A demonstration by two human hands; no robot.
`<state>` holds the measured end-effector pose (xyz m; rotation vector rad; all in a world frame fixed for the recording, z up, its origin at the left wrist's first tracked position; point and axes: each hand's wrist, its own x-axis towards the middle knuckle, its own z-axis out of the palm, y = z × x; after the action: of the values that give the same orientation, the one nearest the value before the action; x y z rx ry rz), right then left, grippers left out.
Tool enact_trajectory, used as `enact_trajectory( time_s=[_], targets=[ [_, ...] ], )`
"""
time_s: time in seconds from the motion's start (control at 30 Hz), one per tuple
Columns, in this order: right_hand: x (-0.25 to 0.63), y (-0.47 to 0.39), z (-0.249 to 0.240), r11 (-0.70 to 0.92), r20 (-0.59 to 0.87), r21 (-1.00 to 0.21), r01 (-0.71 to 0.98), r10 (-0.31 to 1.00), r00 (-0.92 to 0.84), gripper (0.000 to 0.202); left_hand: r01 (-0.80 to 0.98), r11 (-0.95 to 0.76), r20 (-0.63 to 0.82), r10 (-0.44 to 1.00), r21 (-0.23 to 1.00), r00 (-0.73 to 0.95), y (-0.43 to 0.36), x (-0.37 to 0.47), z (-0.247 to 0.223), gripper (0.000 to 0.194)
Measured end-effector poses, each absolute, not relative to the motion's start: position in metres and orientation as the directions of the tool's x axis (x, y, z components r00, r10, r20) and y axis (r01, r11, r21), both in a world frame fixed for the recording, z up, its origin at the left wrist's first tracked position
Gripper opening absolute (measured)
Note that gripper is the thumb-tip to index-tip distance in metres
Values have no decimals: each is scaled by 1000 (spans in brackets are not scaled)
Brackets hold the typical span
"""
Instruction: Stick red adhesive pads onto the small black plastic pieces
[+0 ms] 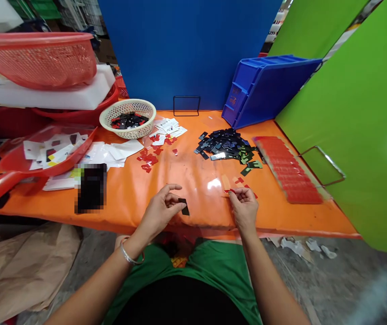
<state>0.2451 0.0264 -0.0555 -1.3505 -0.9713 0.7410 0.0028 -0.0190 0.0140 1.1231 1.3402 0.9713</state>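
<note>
1. While both your hands are occupied, the dark pile (225, 142) on the orange bench (126, 196) serves as landmark for the places below.
2. Left hand (158, 211): grip pinches a black piece (184, 206) between thumb and fingers, index finger raised. Piece is nearer you than the dark pile, slightly to its left.
3. Right hand (246, 205): grip is pressed together on a small red piece (228, 191) at thumb and fingertip. Held on your side of the dark pile; its exact outline is too small to tell.
4. The two held pieces are apart; nothing joins them at this moment.
5. More red bits (239, 180) lie between your right hand and the dark pile.
6. Green pieces (247, 155) lie against the dark pile's right, near edge. Red scraps (149, 158) are scattered well to its left.
7. Cream basket (128, 132), left of the dark pile and farther from you, holds black and red pieces mixed. Red panel (288, 169) lies to the pile's right; blue crate (268, 90) leans behind it, to the right.
8. Progress (judgement): you appear mid-cycle, one black and one red piece picked up. The basket's contents may be pieces already dealt with; cannot confirm from here.
9. Remaining (judgement): the dark pile looks largely unworked, with many pieces loose and overlapping, so much seems left. No full count possible.
</note>
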Motion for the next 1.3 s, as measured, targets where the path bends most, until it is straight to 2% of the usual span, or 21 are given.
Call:
enact_trajectory(
  time_s=[0.07,0.2,0.4,0.6,0.77,0.83,0.93,1.1,1.3],
  targets=[
    [246,27,-55,102,136,-990,100,888,440,22,28,276,-277,959,961,66,-17,6,12,56],
    [245,25,-53,87,126,-990,109,889,440,22,-72,374,-360,920,925,157,-16,13,8,37],
    [245,24,-51,78,117,-991,105,891,439,21,-113,364,-366,931,924,11,-18,17,6,34],
    [245,24,-51,79,123,-990,116,889,440,21,-193,351,-365,930,916,-38,-19,18,2,31],
    [245,24,-51,80,122,-990,113,893,434,22,-429,428,-466,884,795,19,-19,15,3,31],
    [245,24,-51,83,121,-991,106,896,428,21,-472,488,-518,852,734,76,-19,14,3,35],
    [245,24,-51,89,124,-991,102,898,422,20,-476,547,-542,824,688,164,-21,14,6,34],
    [244,24,-51,102,148,-986,128,890,431,18,-459,560,-536,821,690,196,-23,15,7,19],
    [242,23,-49,110,160,-984,139,887,433,19,-448,553,-481,833,703,274,-27,17,3,22]
  ],
)
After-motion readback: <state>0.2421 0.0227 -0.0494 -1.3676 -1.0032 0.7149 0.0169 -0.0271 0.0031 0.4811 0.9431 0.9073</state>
